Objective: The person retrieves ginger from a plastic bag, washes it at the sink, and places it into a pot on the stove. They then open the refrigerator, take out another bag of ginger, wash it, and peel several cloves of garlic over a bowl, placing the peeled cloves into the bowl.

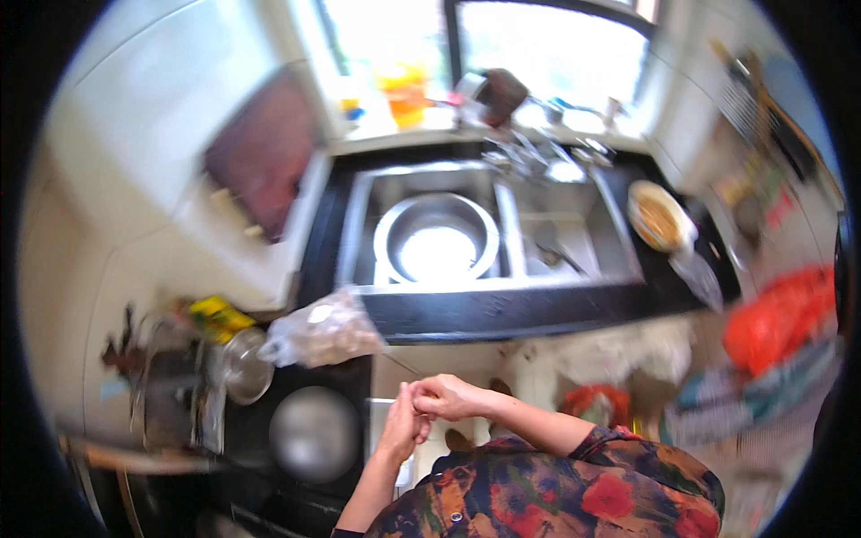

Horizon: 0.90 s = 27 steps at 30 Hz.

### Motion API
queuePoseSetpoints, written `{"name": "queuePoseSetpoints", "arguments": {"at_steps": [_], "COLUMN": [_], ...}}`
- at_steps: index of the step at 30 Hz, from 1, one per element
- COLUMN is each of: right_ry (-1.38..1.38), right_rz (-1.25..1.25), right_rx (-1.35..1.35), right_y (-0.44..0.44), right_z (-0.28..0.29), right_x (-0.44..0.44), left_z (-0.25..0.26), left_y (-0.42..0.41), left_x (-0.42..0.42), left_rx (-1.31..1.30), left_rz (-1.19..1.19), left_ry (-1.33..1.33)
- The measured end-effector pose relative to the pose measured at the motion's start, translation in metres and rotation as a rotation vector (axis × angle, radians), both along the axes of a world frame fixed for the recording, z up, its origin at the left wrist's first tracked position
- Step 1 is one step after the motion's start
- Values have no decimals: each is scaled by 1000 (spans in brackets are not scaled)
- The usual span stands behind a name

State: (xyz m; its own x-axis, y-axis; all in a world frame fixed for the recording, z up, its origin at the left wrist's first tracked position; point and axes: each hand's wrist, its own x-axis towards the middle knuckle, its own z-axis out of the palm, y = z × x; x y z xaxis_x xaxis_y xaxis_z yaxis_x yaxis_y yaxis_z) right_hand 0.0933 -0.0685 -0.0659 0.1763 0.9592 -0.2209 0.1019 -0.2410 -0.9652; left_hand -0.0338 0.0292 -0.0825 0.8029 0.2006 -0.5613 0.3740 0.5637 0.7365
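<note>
Low in the head view, my left hand and my right hand meet in front of my torso. The right fingers curl against the fingers of the left hand. Whether anything small is between them is hidden. A clear plastic bag with pale contents lies ahead of my left hand, on the counter corner. Beyond the counter's front edge, a round steel basin sits in the left bowl of a double sink. Left of my hands, a round silvery shape on the black surface is too blurred to name.
A dark ladle-like utensil lies in the right sink bowl. Right of the sink stands a bowl with brownish contents. A glass bowl and a yellow packet are at left. Red plastic bags are at right.
</note>
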Motion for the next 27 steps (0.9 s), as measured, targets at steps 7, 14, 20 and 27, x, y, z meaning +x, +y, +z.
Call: {"name": "queuePoseSetpoints", "arguments": {"at_steps": [7, 14, 20, 27], "right_ry": [721, 133, -520, -422], "right_rz": [-609, -1146, -1132, -883], "right_rx": [-108, -328, -839, -277], "right_y": [-156, -323, -373, -302], "right_z": [-77, -157, -165, -139], "right_x": [-37, -73, -53, -50], "left_z": [-48, -42, -37, -32], "left_y": [-63, -135, -200, -222], "left_x": [25, 55, 59, 56], "left_rx": [-96, -273, -292, -12], "left_rz": [-161, -458, -528, -465], "left_ry": [242, 188, 140, 151]}}
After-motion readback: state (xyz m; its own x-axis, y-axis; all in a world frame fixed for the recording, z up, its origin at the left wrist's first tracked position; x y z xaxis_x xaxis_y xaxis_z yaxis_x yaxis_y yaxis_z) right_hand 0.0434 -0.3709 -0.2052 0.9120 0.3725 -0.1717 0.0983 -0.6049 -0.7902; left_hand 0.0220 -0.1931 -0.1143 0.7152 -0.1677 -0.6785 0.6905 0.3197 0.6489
